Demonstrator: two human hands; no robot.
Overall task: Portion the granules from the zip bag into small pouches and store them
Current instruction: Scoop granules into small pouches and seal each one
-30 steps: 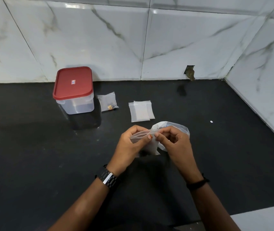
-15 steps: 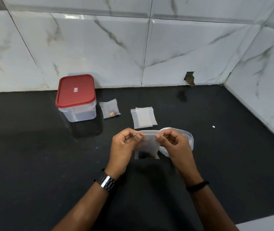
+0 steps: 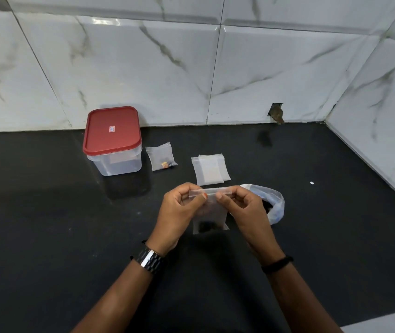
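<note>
Pouch (image 3: 210, 213) now upright between hands (image 3: 212, 207).

A small clear pouch (image 3: 209, 212) hangs upright above the surface, pinched along its zip strip, with dark granules (image 3: 207, 225) settled at its bottom. Just right of it the zip bag (image 3: 270, 203) lies on the surface, crumpled and open-mouthed, dark granules inside. Beyond, a short stack of flat empty pouches (image 3: 209, 169) lies near a red-lidded clear box (image 3: 113, 143), lid on.
</note>
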